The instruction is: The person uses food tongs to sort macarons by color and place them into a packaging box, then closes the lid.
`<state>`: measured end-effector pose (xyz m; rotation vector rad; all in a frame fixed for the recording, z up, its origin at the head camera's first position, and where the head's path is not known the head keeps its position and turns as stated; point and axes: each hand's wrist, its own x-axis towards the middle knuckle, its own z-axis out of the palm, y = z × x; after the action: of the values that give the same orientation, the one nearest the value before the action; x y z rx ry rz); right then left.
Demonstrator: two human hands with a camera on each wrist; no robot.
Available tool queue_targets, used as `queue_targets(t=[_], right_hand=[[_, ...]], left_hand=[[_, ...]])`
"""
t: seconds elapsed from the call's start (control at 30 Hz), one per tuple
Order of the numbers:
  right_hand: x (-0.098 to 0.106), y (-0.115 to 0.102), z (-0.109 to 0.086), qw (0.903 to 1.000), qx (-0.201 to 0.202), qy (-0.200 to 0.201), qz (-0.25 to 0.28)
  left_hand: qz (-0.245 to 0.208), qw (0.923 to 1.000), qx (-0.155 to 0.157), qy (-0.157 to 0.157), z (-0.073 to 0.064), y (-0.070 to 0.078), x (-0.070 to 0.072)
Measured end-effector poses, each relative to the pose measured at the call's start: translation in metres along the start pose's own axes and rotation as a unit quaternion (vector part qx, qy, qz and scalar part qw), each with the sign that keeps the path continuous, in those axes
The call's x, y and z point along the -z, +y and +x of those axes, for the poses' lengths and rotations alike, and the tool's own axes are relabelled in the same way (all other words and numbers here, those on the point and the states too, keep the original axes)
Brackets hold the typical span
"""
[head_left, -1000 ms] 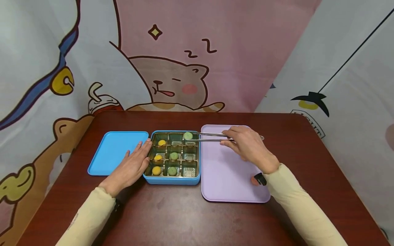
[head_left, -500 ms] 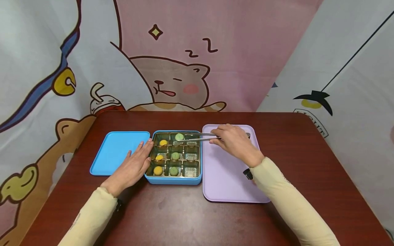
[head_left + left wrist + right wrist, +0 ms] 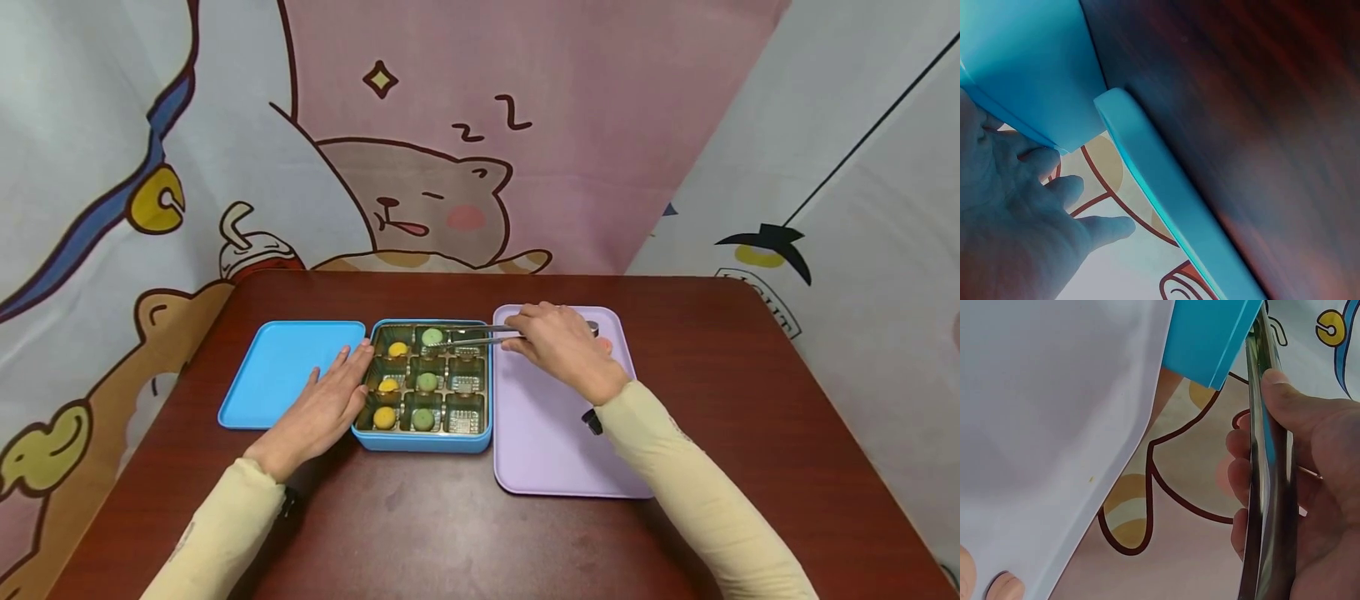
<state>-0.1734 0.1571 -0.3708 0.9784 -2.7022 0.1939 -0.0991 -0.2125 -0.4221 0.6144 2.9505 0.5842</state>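
My right hand [image 3: 558, 346] grips metal tongs [image 3: 1280, 500] from above the purple tray, thumb on one arm and fingers round the other. The tongs' tips reach left into the box, on either side of a green round sweet [image 3: 432, 337] at the back middle compartment. The blue box [image 3: 420, 443] holds a gold insert divided into rows of compartments. Three yellow sweets [image 3: 384, 417] fill its left column; two more green sweets [image 3: 427, 382] sit in the middle one. With fingers extended, my left hand [image 3: 318, 404] rests against the box's left side.
A light blue lid [image 3: 288, 367] lies left of the box, partly under the left hand in the head view. The purple tray [image 3: 558, 462] stands close on the right, bearing pink round sweets [image 3: 1007, 587]. A printed cloth hangs behind the table.
My right hand has moved left with the tongs, carrying the green sweet from the back right compartment across to the back middle one. My left hand stays against the box.
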Motion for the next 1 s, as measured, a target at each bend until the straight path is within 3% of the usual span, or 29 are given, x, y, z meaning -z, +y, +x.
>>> queue_targets(t=[0.57, 0.73, 1.0], right_hand=[[0.011, 0.004, -0.008, 0.9996, -0.020, 0.001, 0.020], [0.029, 0.008, -0.023, 0.9987, -0.035, 0.024, 0.028], [0.051, 0.024, -0.065, 0.9934, -0.072, 0.076, 0.047]], left_hand=[[0.004, 1.0000, -0.002, -0.006, 0.006, 0.002, 0.001], [0.006, 1.0000, 0.001, -0.005, 0.005, 0.001, 0.001], [0.011, 0.9999, -0.002, -0.007, 0.001, 0.001, 0.002]])
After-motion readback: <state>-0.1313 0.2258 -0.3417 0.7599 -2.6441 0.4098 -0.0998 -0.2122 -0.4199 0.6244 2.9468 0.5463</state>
